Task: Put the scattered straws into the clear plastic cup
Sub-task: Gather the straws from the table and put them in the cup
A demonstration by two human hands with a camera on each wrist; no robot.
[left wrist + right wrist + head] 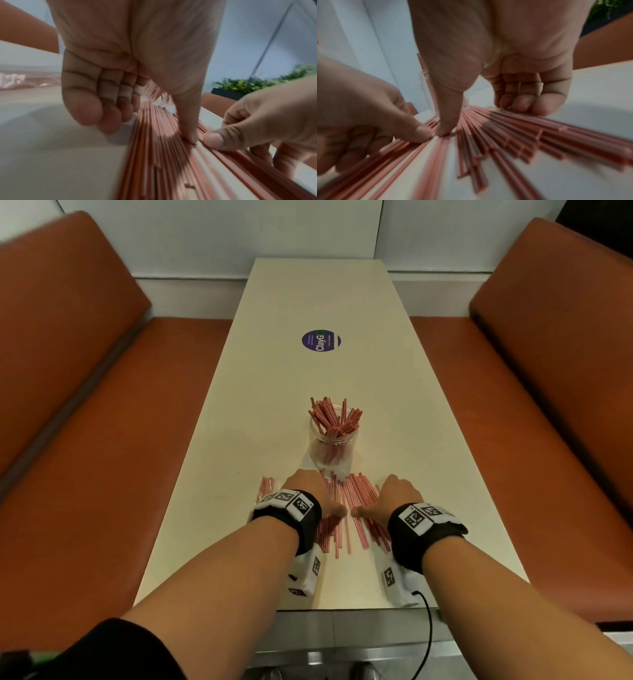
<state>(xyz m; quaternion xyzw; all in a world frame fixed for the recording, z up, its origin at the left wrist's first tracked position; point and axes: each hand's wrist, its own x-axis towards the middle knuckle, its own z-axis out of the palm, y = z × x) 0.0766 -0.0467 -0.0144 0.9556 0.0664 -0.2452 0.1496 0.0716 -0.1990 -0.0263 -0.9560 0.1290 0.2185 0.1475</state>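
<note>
A clear plastic cup [330, 446] stands upright mid-table, packed with red-and-white straws. Just in front of it, several scattered straws [356, 498] fan out flat on the cream table [428, 474]. My left hand [305, 491] claws over the left part of the fan. Its curled fingertips [109, 121] sit at the left edge of those straws [154, 155] and its thumb presses on them. My right hand [399, 494] mirrors it over the right part: curled fingertips [522, 106] on the outer straws [513, 135], thumb pressed on the middle. The two thumbs nearly touch. The cup [426, 92] shows behind the right thumb.
A small separate bundle of straws [265, 489] lies left of my left hand. A purple round sticker [321, 340] is farther up the table. Orange benches [85, 405] flank both sides. The table's near edge [342, 607] runs under my forearms.
</note>
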